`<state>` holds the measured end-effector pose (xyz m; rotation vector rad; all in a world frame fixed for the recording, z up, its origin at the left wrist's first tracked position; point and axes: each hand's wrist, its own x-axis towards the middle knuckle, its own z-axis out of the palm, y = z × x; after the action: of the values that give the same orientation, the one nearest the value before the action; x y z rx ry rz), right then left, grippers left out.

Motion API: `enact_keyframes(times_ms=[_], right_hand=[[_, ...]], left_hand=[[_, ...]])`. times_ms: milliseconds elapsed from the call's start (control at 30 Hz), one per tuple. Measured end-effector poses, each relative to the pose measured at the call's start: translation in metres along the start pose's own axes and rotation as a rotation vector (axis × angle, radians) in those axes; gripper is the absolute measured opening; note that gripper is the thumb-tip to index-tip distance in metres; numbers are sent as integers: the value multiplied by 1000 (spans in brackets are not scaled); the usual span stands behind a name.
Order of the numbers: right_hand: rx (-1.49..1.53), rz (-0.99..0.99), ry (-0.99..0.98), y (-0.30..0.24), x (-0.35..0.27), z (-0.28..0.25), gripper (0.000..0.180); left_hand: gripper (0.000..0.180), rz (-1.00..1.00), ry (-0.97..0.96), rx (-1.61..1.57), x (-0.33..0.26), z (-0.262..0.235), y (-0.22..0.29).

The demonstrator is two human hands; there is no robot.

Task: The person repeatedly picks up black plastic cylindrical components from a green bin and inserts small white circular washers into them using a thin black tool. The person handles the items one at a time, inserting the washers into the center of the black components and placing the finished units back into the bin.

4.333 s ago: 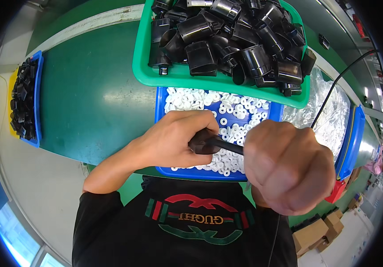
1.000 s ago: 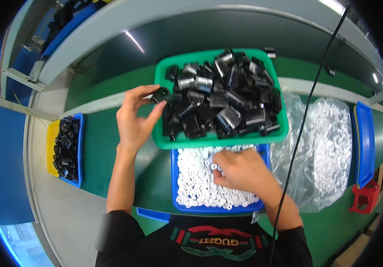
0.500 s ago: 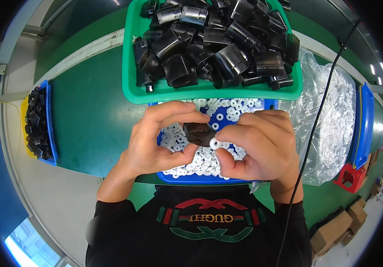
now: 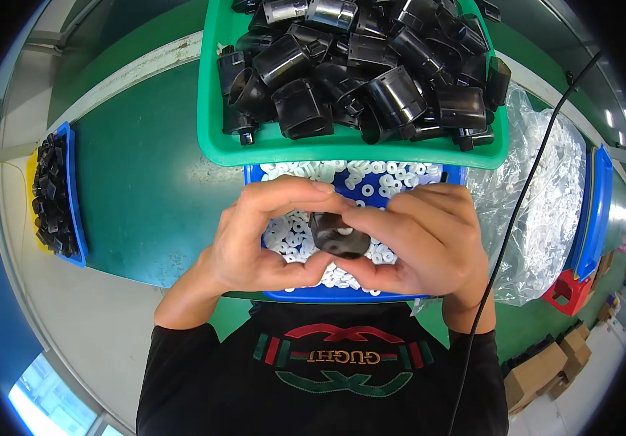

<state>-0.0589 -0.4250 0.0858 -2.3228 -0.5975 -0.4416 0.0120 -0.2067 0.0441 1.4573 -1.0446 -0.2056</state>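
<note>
A black plastic fitting (image 4: pixel 336 243) is held up between my two hands, above a blue tray (image 4: pixel 313 296) of small white rings. My left hand (image 4: pixel 251 236) curls around its left side, fingers above and thumb below. From the right, my right hand (image 4: pixel 433 236) closes on the same fitting, with its index finger along the top and thumb at the lower edge. A white ring (image 4: pixel 345 231) shows in part at the fitting's upper face; whether it sits inside the fitting I cannot tell. Fingers hide the fitting's ends.
A green bin (image 4: pixel 284 154) heaped with black fittings stands over the tray's far edge. At the right lies a clear plastic bag (image 4: pixel 527 218) of white rings, with a black cable (image 4: pixel 520 207) hanging in front. A blue bin (image 4: pixel 77 211) of black parts stands far left on the green table (image 4: pixel 146 174).
My right hand has brought the white ring from beside the fitting onto it. Right fingers now close on the fitting, and both hands are nearer together. The view has shifted slightly.
</note>
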Motion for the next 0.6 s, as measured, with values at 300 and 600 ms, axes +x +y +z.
enact_keyframes(times_ms=[300,600], right_hand=[[39,-49,73,5,2,-3,32],[15,-33,61,2,4,-2,34]], left_hand=[[18,7,242,7,-1,-26,6],[22,-29,125,103,5,-18,11]])
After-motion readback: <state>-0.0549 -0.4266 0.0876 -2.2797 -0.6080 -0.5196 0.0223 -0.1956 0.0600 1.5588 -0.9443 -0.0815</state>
